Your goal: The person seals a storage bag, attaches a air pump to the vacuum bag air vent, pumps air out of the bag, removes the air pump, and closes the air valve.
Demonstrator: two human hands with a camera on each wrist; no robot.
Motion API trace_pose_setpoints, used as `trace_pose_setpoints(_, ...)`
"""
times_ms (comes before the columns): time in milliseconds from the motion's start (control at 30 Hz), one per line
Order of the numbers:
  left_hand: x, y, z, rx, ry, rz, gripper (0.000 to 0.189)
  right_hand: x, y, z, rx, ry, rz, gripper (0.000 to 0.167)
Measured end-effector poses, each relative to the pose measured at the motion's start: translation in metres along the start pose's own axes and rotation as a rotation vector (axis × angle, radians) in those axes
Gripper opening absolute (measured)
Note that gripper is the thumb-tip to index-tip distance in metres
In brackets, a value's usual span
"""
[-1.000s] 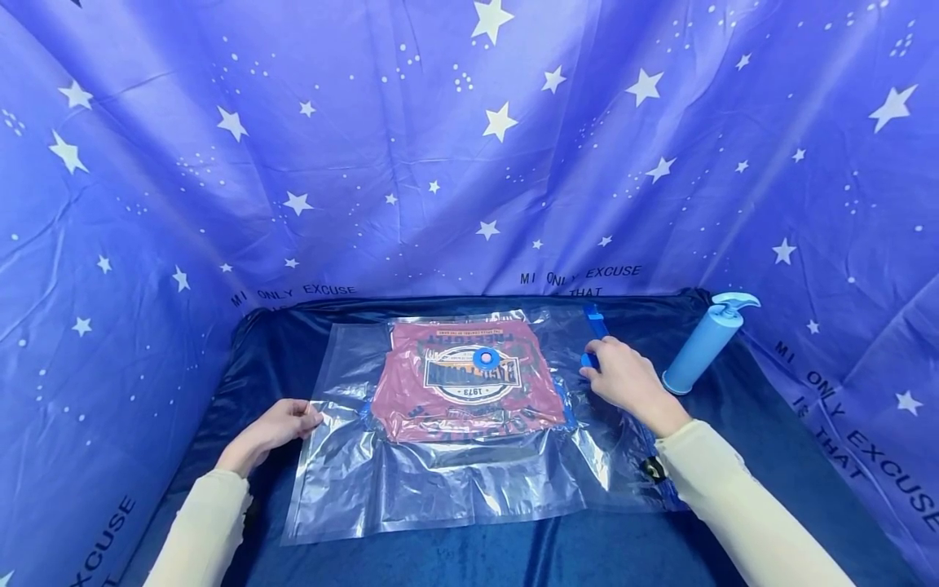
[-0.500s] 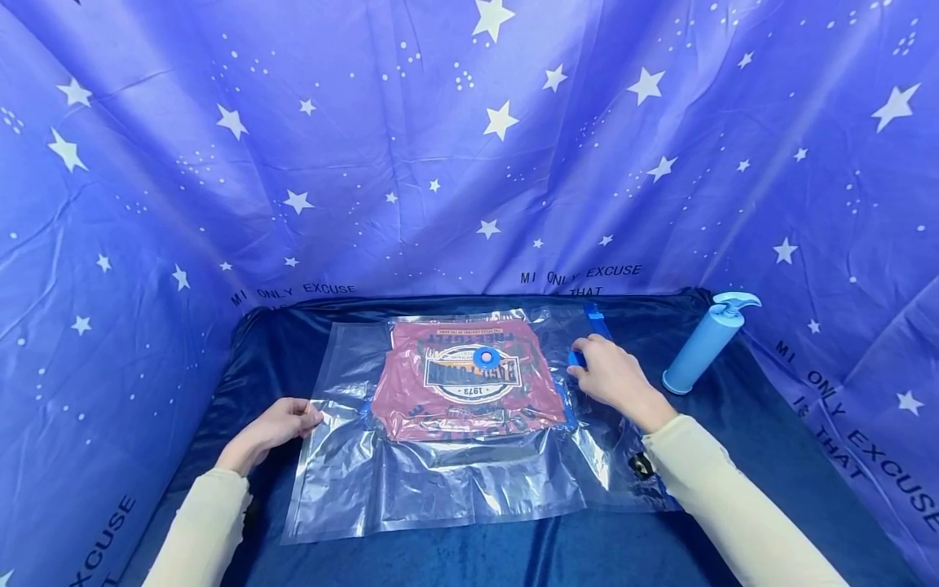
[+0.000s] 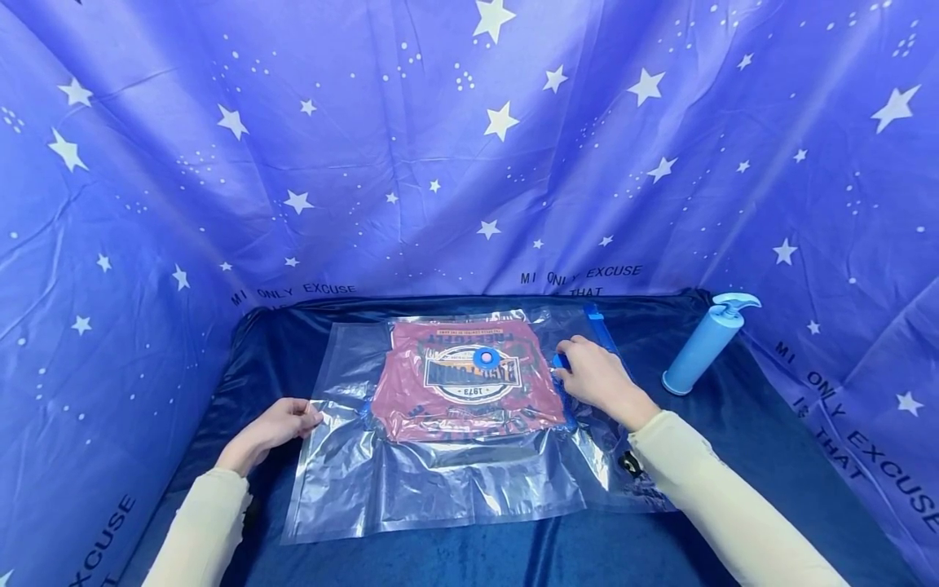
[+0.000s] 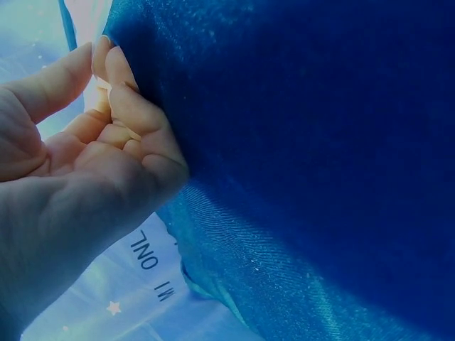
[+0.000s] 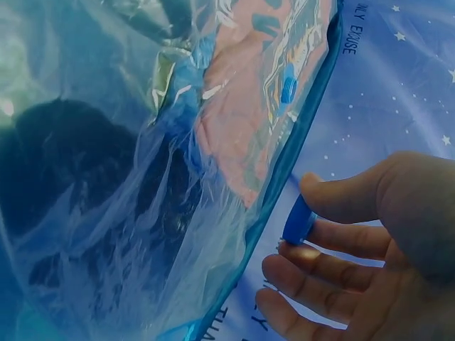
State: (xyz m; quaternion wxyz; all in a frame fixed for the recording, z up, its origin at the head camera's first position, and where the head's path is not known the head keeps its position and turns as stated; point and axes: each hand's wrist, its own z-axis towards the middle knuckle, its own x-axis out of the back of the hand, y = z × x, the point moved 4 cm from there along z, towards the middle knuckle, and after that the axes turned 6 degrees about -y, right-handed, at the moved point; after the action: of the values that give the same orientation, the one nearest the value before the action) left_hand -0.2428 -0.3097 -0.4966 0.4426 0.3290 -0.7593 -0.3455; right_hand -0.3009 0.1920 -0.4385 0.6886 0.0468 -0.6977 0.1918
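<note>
A clear vacuum storage bag [image 3: 469, 489] lies flat with a folded dark pink shirt [image 3: 399, 391] inside. My left hand [image 3: 282, 420] pinches the bag's left edge between thumb and fingers; the left wrist view shows the fingertips together. In my right hand [image 3: 597, 379] is a round blue cap [image 5: 298, 219], pinched between thumb and fingers above the bag, just right of the shirt. On the bag, over the shirt's print, a blue ring-shaped valve [image 3: 487, 358] shows its uncovered middle. A blue zip strip [image 3: 601, 326] runs along the bag's right end, partly hidden by my right arm.
A light blue hand pump [image 3: 703, 346] stands upright on the dark blue cloth [image 3: 440, 554], right of the bag. Purple-blue curtains [image 3: 411, 163] with white stars enclose the back and both sides.
My right hand has moved left with the blue cap, from the zip strip towards the shirt. The left hand and the bag stay where they were.
</note>
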Motion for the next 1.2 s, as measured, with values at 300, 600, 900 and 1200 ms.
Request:
trace_pose_setpoints(300,0.0,-0.001,0.0,-0.006,0.004,0.004,0.026,-0.003,-0.009,0.006,0.028,0.013,-0.003,0.034)
trace_pose_setpoints(600,0.001,-0.002,0.0,-0.017,0.004,0.006,0.025,-0.008,-0.016,0.013,0.028,0.004,0.02,0.036)
trace_pose_setpoints(900,0.0,-0.001,-0.002,-0.008,-0.001,0.015,0.027,-0.012,-0.021,0.018,0.023,-0.048,0.069,0.041)
trace_pose_setpoints(1200,0.0,0.0,0.0,-0.015,-0.009,0.005,0.025,-0.018,-0.022,0.023,0.037,-0.043,0.053,0.038)
